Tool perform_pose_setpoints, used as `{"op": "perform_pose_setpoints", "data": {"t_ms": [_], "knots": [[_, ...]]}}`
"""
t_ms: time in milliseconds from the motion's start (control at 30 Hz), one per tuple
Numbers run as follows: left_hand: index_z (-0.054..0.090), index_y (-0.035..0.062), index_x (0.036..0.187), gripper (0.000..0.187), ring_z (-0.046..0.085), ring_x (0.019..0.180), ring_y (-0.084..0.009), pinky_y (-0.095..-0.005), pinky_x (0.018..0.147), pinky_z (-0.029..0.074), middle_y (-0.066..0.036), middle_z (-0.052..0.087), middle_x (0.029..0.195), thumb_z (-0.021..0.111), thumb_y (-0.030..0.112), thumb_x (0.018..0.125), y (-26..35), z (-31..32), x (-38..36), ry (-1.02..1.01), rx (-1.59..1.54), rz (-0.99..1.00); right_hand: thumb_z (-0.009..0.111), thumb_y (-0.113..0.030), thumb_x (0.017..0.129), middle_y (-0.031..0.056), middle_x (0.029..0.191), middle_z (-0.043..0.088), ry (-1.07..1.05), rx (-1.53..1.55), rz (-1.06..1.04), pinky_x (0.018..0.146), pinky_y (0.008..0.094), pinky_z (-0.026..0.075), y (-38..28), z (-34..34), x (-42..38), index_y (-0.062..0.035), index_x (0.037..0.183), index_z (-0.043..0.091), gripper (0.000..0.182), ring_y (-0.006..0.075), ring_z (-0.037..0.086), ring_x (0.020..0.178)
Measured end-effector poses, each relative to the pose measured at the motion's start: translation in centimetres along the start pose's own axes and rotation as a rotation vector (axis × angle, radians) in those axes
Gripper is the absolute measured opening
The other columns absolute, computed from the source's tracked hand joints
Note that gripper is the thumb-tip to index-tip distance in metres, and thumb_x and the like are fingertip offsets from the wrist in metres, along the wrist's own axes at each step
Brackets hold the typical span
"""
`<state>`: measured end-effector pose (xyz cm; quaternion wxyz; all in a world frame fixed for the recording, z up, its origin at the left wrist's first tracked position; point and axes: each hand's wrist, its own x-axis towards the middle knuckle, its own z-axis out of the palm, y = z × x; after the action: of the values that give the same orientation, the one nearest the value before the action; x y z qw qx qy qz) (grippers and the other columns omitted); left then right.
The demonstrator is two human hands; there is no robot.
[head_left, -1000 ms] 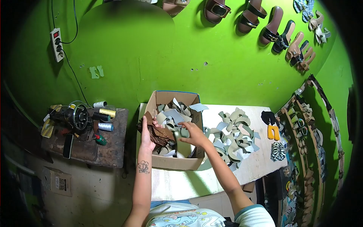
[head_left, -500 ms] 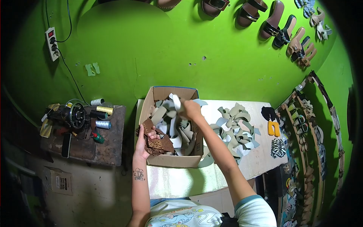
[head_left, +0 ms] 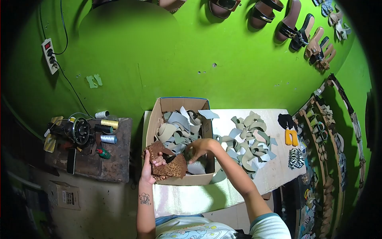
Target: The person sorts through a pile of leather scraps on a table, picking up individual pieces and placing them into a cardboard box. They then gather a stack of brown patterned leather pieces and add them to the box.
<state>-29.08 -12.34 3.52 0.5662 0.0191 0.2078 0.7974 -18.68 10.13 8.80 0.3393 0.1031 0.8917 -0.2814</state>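
Observation:
My left hand [head_left: 150, 165] is closed on brown patterned pieces, held over the front left corner of an open cardboard box [head_left: 181, 180]. Inside the box lie many curved grey, white and greenish scraps [head_left: 175, 129]. My right hand [head_left: 200, 149] reaches into the right side of the box, its fingers bent down among the scraps; whether it grips one cannot be made out. A loose pile of similar scraps [head_left: 248, 143] lies on the white table [head_left: 278, 167] to the right of the box.
A sewing machine [head_left: 80, 131] and thread spools [head_left: 109, 124] stand on a worn table at left. Black, yellow [head_left: 291, 137] and striped pieces lie at the white table's right end. Sandals [head_left: 288, 22] hang on the green wall; racks [head_left: 318, 135] stand at right.
My right hand has moved down from the back of the box to its front right part, and the white piece near it is no longer raised. The brown pieces in my left hand look more spread.

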Motion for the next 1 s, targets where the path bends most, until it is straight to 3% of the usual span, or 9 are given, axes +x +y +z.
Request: {"op": "perform_pose_setpoints", "data": {"t_ms": [33, 100, 167, 267, 367, 400, 533, 867, 1000], "knots": [[0.046, 0.0027, 0.092, 0.049, 0.037, 0.052, -0.0036, -0.0216, 0.070, 0.041, 0.007, 0.033, 0.056, 0.036, 0.050, 0.089, 0.0, -0.1, 0.0, -0.022, -0.035, -0.002, 0.077, -0.046, 0.055, 0.0165, 0.109, 0.057, -0.001, -0.002, -0.006, 0.081, 0.0350, 0.046, -0.2, -0.4, 1.0, -0.0078, 0.119, 0.049, 0.080, 0.0315, 0.055, 0.098], [0.046, 0.0033, 0.090, 0.048, 0.037, 0.051, -0.0043, -0.0220, 0.069, 0.041, 0.007, 0.032, 0.055, 0.036, 0.050, 0.089, 0.1, 0.0, -0.1, -0.020, -0.044, 0.011, 0.080, -0.039, 0.051, 0.0166, 0.118, 0.051, 0.443, -0.150, 0.075, 0.087, 0.0392, 0.042, -0.7, -1.4, 3.2, -0.0110, 0.125, 0.042, 0.087, 0.0310, 0.049, 0.107], [0.047, 0.0039, 0.088, 0.046, 0.037, 0.050, -0.0053, -0.0222, 0.068, 0.042, 0.007, 0.031, 0.053, 0.037, 0.048, 0.090, 0.2, 0.2, -0.1, -0.011, -0.033, 0.005, 0.082, -0.031, 0.047, 0.0132, 0.122, 0.048, 0.903, -0.353, -0.105, 0.093, 0.0475, 0.035, -0.5, -1.2, 6.3, -0.0155, 0.128, 0.036, 0.095, 0.0312, 0.041, 0.114], [0.046, 0.0048, 0.086, 0.044, 0.036, 0.050, -0.0055, -0.0216, 0.066, 0.041, 0.007, 0.031, 0.053, 0.038, 0.048, 0.089, 0.2, 0.4, 0.0, 0.009, -0.044, 0.001, 0.082, -0.027, 0.045, 0.0090, 0.124, 0.046, 0.605, -0.292, -0.175, 0.094, 0.0544, 0.029, 1.2, 0.2, 12.3, -0.0193, 0.130, 0.031, 0.100, 0.0313, 0.034, 0.119], [0.045, 0.0052, 0.085, 0.044, 0.036, 0.049, -0.0050, -0.0211, 0.064, 0.040, 0.007, 0.031, 0.052, 0.038, 0.048, 0.089, 0.3, 0.5, -0.2, 0.006, -0.061, 0.018, 0.075, -0.024, 0.056, 0.0084, 0.109, 0.057, 0.374, -0.442, -0.029, 0.091, 0.0523, 0.034, 0.9, 0.9, 13.4, -0.0170, 0.115, 0.052, 0.064, 0.0311, 0.042, 0.113], [0.045, 0.0051, 0.085, 0.044, 0.036, 0.049, -0.0049, -0.0211, 0.064, 0.040, 0.007, 0.031, 0.052, 0.038, 0.048, 0.089, 0.2, 0.5, -0.2, 0.004, -0.079, 0.011, 0.075, -0.024, 0.056, 0.0084, 0.109, 0.057, 0.369, -0.452, -0.040, 0.091, 0.0523, 0.034, 1.2, 1.0, 13.5, -0.0170, 0.115, 0.052, 0.064, 0.0311, 0.042, 0.113], [0.046, 0.0049, 0.085, 0.043, 0.035, 0.049, -0.0048, -0.0211, 0.064, 0.039, 0.007, 0.031, 0.052, 0.039, 0.048, 0.089, 0.1, 0.4, -0.3, -0.015, -0.081, 0.037, 0.061, -0.014, 0.064, 0.0123, 0.086, 0.063, 0.356, -0.607, -0.087, 0.076, 0.0387, 0.047, 2.9, 1.1, 10.4, -0.0085, 0.081, 0.064, 0.018, 0.0282, 0.059, 0.087], [0.046, 0.0049, 0.085, 0.041, 0.038, 0.047, -0.0050, -0.0221, 0.061, 0.041, 0.008, 0.032, 0.051, 0.045, 0.046, 0.087, 2.6, 3.6, 1.2, -0.002, 0.088, 0.024, 0.055, -0.010, 0.066, 0.0123, 0.087, 0.063, 0.339, -0.677, 0.138, 0.078, 0.0386, 0.044, 5.8, 1.2, 2.0, -0.0085, 0.077, 0.066, 0.015, 0.0280, 0.060, 0.087], [0.048, 0.0056, 0.086, 0.040, 0.039, 0.048, -0.0042, -0.0232, 0.062, 0.044, 0.008, 0.034, 0.053, 0.044, 0.045, 0.088, 4.3, 7.0, 3.3, -0.034, 0.149, 0.081, 0.060, -0.011, 0.066, 0.0126, 0.095, 0.058, 0.762, -0.488, 0.146, 0.085, 0.0466, 0.037, 4.7, 2.3, 3.4, -0.0104, 0.094, 0.060, 0.029, 0.0293, 0.055, 0.094]]}}
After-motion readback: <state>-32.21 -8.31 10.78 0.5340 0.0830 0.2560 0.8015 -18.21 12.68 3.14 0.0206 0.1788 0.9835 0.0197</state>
